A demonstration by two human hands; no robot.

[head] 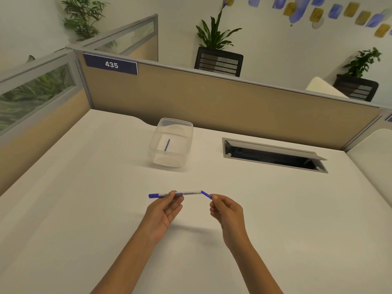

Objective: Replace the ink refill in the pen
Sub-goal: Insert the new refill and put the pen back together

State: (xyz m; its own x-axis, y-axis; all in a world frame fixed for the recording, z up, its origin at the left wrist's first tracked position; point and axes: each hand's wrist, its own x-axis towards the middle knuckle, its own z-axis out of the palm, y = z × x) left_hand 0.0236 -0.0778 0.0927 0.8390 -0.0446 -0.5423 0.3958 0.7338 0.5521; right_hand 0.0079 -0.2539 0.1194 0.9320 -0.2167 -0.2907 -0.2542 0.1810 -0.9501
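A person's 2 bare hands hold a whiteboard pen [180, 193] level above a white desk [84, 209], near the middle of the scene. The left hand [164, 211] pinches the pen's white barrel between thumb and fingertips, palm turned up and the other fingers loosely curled; the blue cap end points left. The right hand [227, 211] has its thumb and forefinger closed on a thin blue refill [206, 195], which slants up and left, its far tip meeting the right end of the barrel. Whether that tip is inside the barrel cannot be told.

Farther back on the desk, left of centre, stands a clear plastic tub [171, 143] with no lid. In it lies 1 more thin blue stick [167, 144], well apart from the hands. To the right of the tub, a grey cable hatch [273, 153] in the desk stands open.

A tan divider [212, 100] runs along the far edge, with a blue sign [111, 64] reading 435 at its upper left. Beyond it are 2 black mesh chair backs [218, 62] and potted plants [214, 32].
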